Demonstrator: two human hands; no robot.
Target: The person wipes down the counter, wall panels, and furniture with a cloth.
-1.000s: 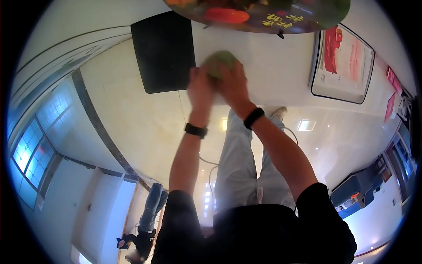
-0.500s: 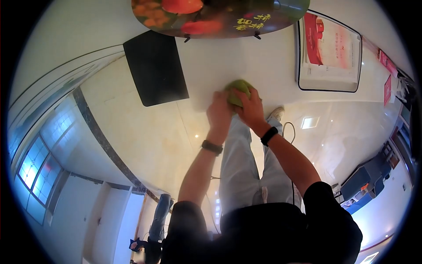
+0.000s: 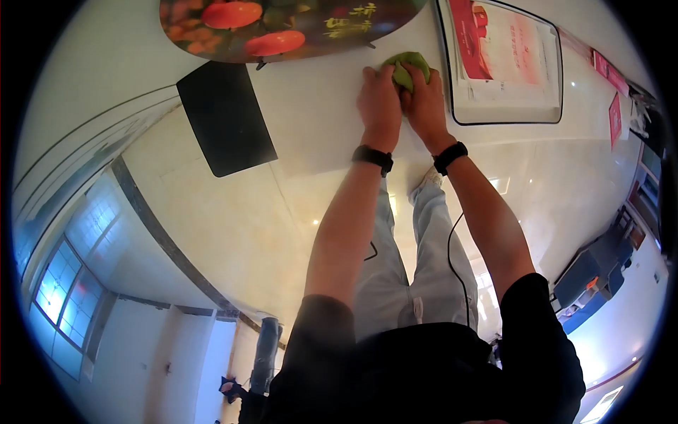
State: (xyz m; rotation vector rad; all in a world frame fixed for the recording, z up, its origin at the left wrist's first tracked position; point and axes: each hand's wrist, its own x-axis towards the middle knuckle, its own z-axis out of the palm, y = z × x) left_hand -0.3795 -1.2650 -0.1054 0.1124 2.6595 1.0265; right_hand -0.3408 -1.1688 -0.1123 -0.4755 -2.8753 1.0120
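Observation:
A bunched green cloth (image 3: 411, 63) lies under my two hands on the white tabletop (image 3: 318, 106). My right hand (image 3: 426, 106) is closed on it, fingers pressed over its near side. My left hand (image 3: 380, 104) sits against the cloth's left side with fingers curled; part of the cloth shows between the two hands. Just right of my right hand is a black-rimmed tray (image 3: 508, 122) holding red and white papers (image 3: 519, 53). The underside of the cloth is hidden.
An oval board (image 3: 296, 28) with red fruit and yellow characters stands on small black feet at the far side. A black mat (image 3: 227, 120) reaches over the table's near edge on the left. Pink cards (image 3: 611, 74) are at the right. Another person's leg (image 3: 265, 353) shows lower left.
Both hands and the green cloth have moved away from me and to the right, from the table's near edge to beside the tray. My view has shifted a little too.

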